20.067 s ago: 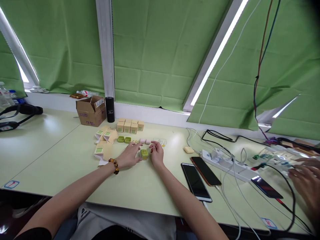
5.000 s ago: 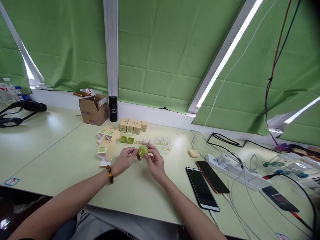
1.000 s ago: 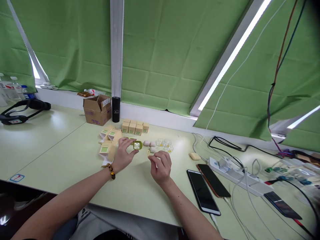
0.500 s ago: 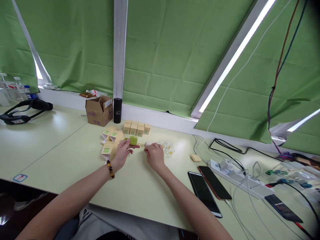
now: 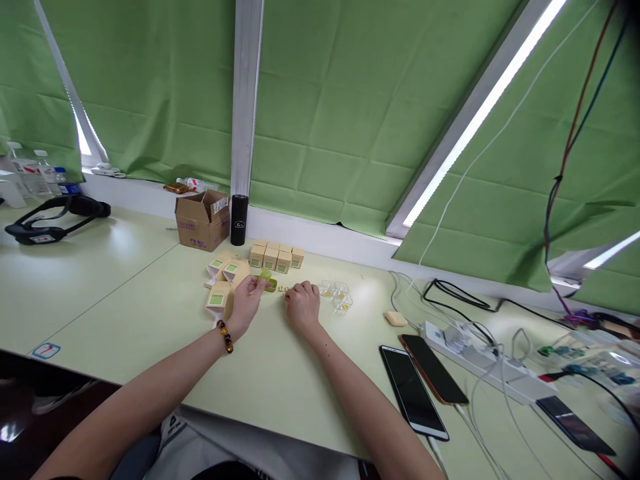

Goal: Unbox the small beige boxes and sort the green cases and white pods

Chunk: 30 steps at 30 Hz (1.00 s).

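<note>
My left hand (image 5: 247, 300), with a beaded bracelet (image 5: 225, 337) at its wrist, is closed on a small green case (image 5: 271, 285). The case's lid looks raised, and what lies inside is too small to make out. To its right, my right hand (image 5: 304, 308) is low over the table, its fingers curled and pressed together; whatever they hold is hidden. Tiny yellow pieces (image 5: 283, 289) lie between the hands. Just beyond the right hand are clear plastic cups (image 5: 342, 301) with bits of yellow in them. Opened small cardboard boxes (image 5: 218, 298) lie beside my left hand.
Several small closed boxes (image 5: 271, 259) stand in rows behind the hands. Farther back are a carton (image 5: 200, 227) and a black tumbler (image 5: 239, 220). On the right lie phones (image 5: 414, 390), a power strip (image 5: 480, 363), cables and a pale square item (image 5: 395, 319).
The green case in my left hand was shut before and now appears opened. My right hand's fingers have lowered and turned toward the table. The view has shifted slightly.
</note>
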Each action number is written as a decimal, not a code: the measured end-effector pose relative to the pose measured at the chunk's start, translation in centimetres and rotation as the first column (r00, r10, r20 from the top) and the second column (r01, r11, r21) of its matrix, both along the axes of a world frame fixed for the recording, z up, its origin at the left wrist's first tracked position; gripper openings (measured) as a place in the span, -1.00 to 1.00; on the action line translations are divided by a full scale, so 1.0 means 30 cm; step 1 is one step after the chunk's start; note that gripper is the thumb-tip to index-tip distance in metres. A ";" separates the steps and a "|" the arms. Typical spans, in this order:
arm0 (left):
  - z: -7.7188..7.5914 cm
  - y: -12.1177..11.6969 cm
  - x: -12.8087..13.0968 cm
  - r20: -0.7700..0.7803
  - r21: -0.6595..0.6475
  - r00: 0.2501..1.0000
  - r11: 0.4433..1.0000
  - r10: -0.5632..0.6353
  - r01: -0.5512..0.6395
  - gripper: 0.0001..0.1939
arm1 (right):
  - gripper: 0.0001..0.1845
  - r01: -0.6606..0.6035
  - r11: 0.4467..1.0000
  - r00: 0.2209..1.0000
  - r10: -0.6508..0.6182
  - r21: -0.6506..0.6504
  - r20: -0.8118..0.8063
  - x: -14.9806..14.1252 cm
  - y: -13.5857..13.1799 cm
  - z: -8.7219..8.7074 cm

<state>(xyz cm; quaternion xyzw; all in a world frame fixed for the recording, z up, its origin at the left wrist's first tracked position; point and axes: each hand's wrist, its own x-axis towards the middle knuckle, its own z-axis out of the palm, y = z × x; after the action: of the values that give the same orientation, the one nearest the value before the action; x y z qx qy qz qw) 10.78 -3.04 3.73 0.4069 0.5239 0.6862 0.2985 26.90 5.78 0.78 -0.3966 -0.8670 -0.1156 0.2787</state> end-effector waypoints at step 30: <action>-0.012 -0.018 -0.019 -0.982 -0.176 0.108 0.963 -0.157 -0.204 -0.78 | -0.68 -0.083 0.989 0.983 0.102 -0.124 0.153 0.092 -0.168 0.010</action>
<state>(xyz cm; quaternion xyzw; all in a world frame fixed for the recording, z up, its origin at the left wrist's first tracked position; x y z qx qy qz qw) 10.21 -3.59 3.38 0.7071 0.6822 0.1646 -0.0873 29.66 0.75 1.07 -0.3610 -0.9093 -0.0828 0.1898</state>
